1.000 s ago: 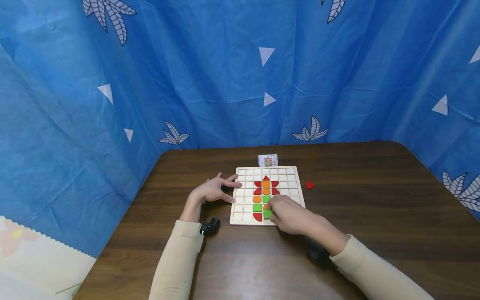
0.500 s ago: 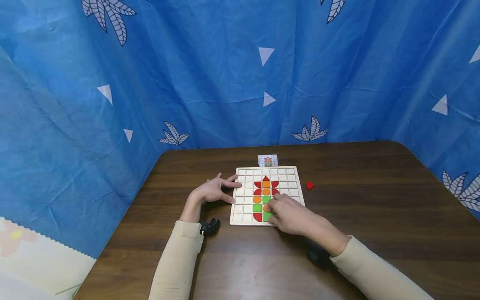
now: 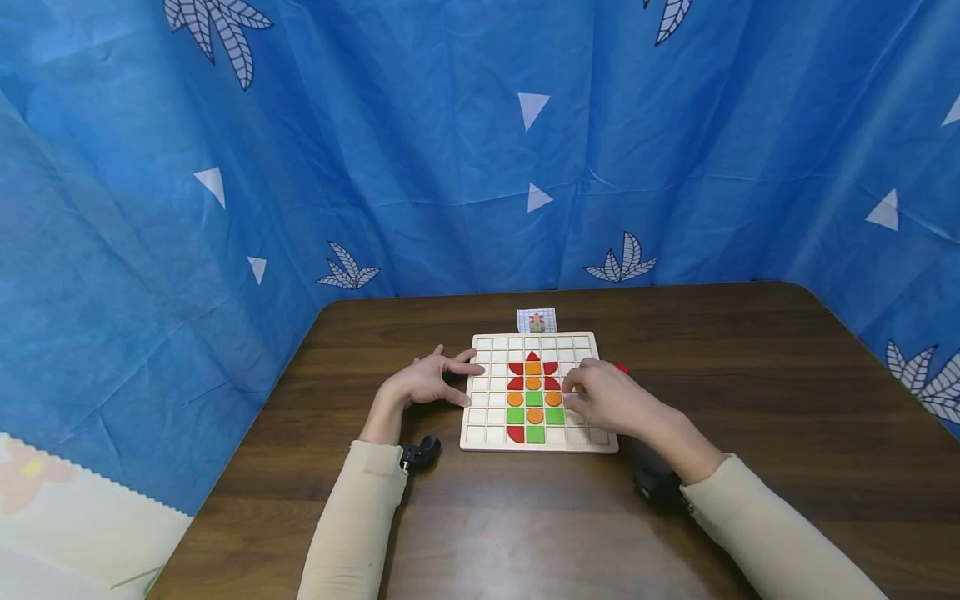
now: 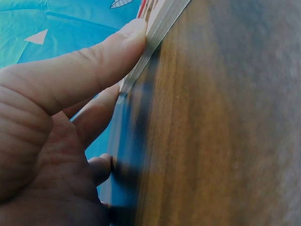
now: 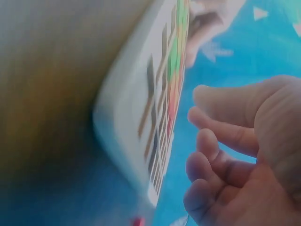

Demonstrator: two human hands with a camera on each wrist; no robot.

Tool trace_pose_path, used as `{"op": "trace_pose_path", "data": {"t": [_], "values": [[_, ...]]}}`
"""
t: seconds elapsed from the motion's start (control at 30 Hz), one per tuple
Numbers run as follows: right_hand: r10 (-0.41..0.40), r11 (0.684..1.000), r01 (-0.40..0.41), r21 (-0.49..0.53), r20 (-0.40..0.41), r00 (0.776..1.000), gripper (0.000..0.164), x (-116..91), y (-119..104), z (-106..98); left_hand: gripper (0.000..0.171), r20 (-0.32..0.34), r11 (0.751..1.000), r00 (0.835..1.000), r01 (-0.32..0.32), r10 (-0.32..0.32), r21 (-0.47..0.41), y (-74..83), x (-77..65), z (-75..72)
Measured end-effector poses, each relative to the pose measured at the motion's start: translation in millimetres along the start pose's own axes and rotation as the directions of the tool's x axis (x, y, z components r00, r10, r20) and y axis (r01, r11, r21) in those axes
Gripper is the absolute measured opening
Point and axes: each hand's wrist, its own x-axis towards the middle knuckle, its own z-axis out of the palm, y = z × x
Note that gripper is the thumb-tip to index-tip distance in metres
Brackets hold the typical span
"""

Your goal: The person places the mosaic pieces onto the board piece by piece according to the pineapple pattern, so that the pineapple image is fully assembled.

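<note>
A pale wooden grid board (image 3: 475,434) lies on the table. Set in its cells are a red triangle (image 3: 532,357), red quarter-circles, orange circles, an orange square (image 3: 532,367) and green squares, among them one green square (image 3: 535,434) in the bottom row beside a red quarter-circle (image 3: 515,433). My left hand (image 3: 427,379) rests at the board's left edge, thumb and extended fingers touching it; the left wrist view has the thumb (image 4: 108,56) against the side. Over the board's right part is my right hand (image 3: 611,398), loosely bent and holding nothing, as the right wrist view confirms.
A loose red piece (image 3: 622,367) lies right of the board, partly hidden by my right hand. Behind the board is a small printed card (image 3: 537,321) with a coloured pattern. A blue curtain (image 3: 465,167) hangs behind the brown table (image 3: 480,517).
The bottom green square, tilted at first, now lies flat in its cell. My right hand has left it and moved right, uncovering an orange circle and a green square. My left hand stays put.
</note>
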Motion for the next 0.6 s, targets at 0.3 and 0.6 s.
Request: {"op": "trace_pose_path", "data": {"t": [0.3, 0.6], "values": [[0.14, 0.99, -0.138, 0.026, -0.091, 0.986, 0.027, 3.2, 44.1, -19.5, 0.059, 0.001, 1.0, 1.0, -0.006, 0.006, -0.008, 0.2, -0.1, -0.5], [0.269, 0.962, -0.266, 0.054, -0.05, 0.962, 0.047, 4.4, 74.0, -16.8, 0.058, -0.002, 1.0, 1.0, -0.002, 0.002, -0.003, -1.5, 1.2, 0.4]]}}
